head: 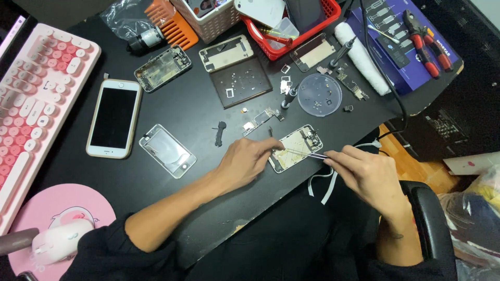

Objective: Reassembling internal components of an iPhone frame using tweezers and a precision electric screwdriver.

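Observation:
An opened phone chassis [299, 143] lies on the black table [156, 177] near its front edge. My left hand [246, 160] rests on the chassis's left end, fingers pressing it down. My right hand [364, 174] pinches thin tweezers [307, 153] whose tips reach across the chassis interior. A small circuit board piece [262, 119] lies just behind the chassis. A round clear dish [319, 94] with tiny parts sits further back, with a screwdriver [288, 97] beside it.
A white phone with a dark screen [113, 118], a clear phone back cover [167, 150], another bare chassis [162, 68], a dark square mat [240, 81], a red basket [297, 31], red-handled pliers [427, 44], a pink keyboard [36, 99] and a mouse [60, 241] surround the spot.

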